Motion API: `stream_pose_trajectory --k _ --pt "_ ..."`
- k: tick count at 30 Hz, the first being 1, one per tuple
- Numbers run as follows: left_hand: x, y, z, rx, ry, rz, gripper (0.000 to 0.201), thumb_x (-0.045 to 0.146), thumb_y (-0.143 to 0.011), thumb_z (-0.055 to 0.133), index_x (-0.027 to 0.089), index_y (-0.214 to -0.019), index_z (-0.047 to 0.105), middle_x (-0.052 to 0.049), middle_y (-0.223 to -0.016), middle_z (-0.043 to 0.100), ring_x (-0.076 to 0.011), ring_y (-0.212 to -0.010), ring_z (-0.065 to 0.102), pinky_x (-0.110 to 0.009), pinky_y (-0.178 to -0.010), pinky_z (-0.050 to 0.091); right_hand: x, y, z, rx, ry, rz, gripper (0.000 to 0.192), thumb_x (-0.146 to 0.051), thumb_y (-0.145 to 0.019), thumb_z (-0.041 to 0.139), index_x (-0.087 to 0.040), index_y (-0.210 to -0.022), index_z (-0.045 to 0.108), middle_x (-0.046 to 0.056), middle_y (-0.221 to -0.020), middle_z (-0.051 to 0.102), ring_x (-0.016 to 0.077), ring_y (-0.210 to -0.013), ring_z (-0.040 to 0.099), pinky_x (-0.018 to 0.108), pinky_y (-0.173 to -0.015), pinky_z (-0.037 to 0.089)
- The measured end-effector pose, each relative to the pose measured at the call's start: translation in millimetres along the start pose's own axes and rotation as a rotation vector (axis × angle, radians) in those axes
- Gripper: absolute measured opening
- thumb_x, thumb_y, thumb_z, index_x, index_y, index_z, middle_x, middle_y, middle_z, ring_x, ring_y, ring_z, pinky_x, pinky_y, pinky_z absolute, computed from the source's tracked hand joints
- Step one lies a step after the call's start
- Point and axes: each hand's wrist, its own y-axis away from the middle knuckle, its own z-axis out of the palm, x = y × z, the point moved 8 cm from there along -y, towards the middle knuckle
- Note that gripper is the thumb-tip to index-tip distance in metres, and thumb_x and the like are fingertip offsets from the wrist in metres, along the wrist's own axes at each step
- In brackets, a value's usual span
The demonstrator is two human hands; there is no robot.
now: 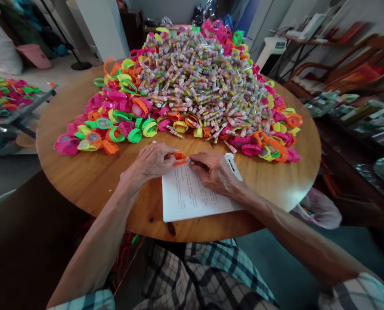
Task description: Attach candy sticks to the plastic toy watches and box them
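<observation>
My left hand point(156, 160) is closed on an orange toy watch point(179, 158), whose looped band shows past the fingertips. Close beside it on the right, my right hand point(213, 170) pinches something small with a pale and bluish end at the fingertips; most of it is hidden by the fingers. Under both hands lies a stack of printed paper sheets point(185, 202). Beyond them rises a big heap of small candy rolls in clear wrappers point(198, 77), with toy watches in pink, green, yellow and orange point(117, 122) around its foot.
The round wooden table point(91, 181) carries all of this. More coloured toy watches point(11, 97) lie on a stand at the left. A plastic bag point(319, 209) hangs or stands by the table's right edge. A wooden chair point(337, 64) is at the back right.
</observation>
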Motion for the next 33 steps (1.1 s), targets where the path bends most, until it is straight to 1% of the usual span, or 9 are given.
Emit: stream_pose_trajectory --k 4,8,12,14,20,23,26,29,33 --pt "-0.2 1.1 1.2 0.005 0.014 0.004 0.044 0.023 -0.086 0.047 0.023 -0.109 0.084 -0.005 -0.072 0.069 -0.0201 -0.069 0.055 -0.034 -0.066 0.034 -4.1 2.4 0.2 0.038 -0.041 -0.063 0.029 -0.026 -0.103 0.052 -0.014 -0.117 0.074 0.013 -0.105 0.075 0.0217 -0.093 0.067 0.035 -0.085 0.051" --pt "-1.1 2.4 1.8 0.025 0.028 -0.004 0.045 0.025 -0.086 0.046 0.024 -0.113 0.083 -0.006 -0.078 0.071 -0.0198 -0.07 0.055 -0.033 -0.065 0.034 -6.6 3.5 5.9 0.01 0.075 -0.127 0.032 -0.027 -0.106 0.046 -0.011 -0.115 0.073 0.013 -0.096 0.071 0.0222 -0.085 0.064 0.036 -0.077 0.05" --pt "0.4 3.1 2.2 0.014 0.013 -0.002 0.041 0.026 -0.087 0.045 0.024 -0.104 0.083 -0.005 -0.071 0.065 -0.0186 -0.065 0.051 -0.032 -0.061 0.03 -6.5 4.6 5.5 0.044 0.062 -0.166 0.031 -0.026 -0.108 0.043 -0.012 -0.117 0.07 0.013 -0.099 0.07 0.0224 -0.089 0.065 0.035 -0.08 0.052" --pt "1.2 3.2 2.4 0.006 0.012 -0.002 0.039 0.026 -0.087 0.046 0.024 -0.101 0.083 -0.004 -0.07 0.064 -0.0176 -0.063 0.05 -0.032 -0.061 0.03 -7.4 5.0 6.3 0.031 0.056 -0.175 0.03 -0.025 -0.108 0.043 -0.013 -0.118 0.068 0.013 -0.101 0.07 0.0222 -0.091 0.065 0.035 -0.08 0.052" --pt "1.0 4.8 1.7 0.04 -0.023 0.0 0.041 0.025 -0.089 0.048 0.024 -0.112 0.082 -0.006 -0.078 0.068 -0.02 -0.071 0.057 -0.032 -0.065 0.038 -16.5 5.3 15.1 -0.094 0.304 -0.186 0.031 -0.019 -0.107 0.039 -0.01 -0.117 0.067 0.014 -0.1 0.067 0.023 -0.088 0.06 0.036 -0.076 0.048" --pt "2.0 6.1 1.8 0.05 -0.026 0.019 0.041 0.024 -0.09 0.047 0.023 -0.111 0.082 -0.007 -0.078 0.067 -0.0207 -0.073 0.057 -0.033 -0.066 0.039 -19.2 3.3 17.9 -0.136 0.412 -0.159 0.031 -0.019 -0.107 0.039 -0.01 -0.114 0.068 0.013 -0.099 0.066 0.0229 -0.087 0.058 0.036 -0.075 0.046" --pt "3.9 7.6 1.8 0.06 -0.016 0.042 0.04 0.023 -0.091 0.046 0.024 -0.108 0.082 -0.006 -0.078 0.066 -0.0189 -0.069 0.055 -0.032 -0.064 0.037 -21.8 1.0 24.4 -0.251 0.517 -0.156 0.03 -0.012 -0.102 0.041 -0.009 -0.112 0.069 0.014 -0.099 0.066 0.0238 -0.088 0.056 0.037 -0.075 0.045" --pt "4.7 9.4 3.1 0.071 0.008 0.05 0.038 0.022 -0.093 0.045 0.022 -0.107 0.08 -0.005 -0.077 0.068 -0.0177 -0.067 0.056 -0.031 -0.061 0.035 -23.6 -0.5 30.6 -0.375 0.581 -0.169 0.03 -0.009 -0.097 0.044 -0.008 -0.112 0.07 0.016 -0.102 0.066 0.0261 -0.09 0.055 0.039 -0.072 0.044" --pt "3.6 10.5 6.9 0.075 0.003 0.028 0.037 0.023 -0.095 0.044 0.021 -0.11 0.078 -0.006 -0.082 0.072 -0.0189 -0.07 0.062 -0.031 -0.06 0.034 -24.4 -2.0 34.5 -0.431 0.599 -0.173 0.028 -0.011 -0.098 0.045 -0.008 -0.109 0.07 0.018 -0.107 0.066 0.0271 -0.088 0.055 0.04 -0.066 0.043"
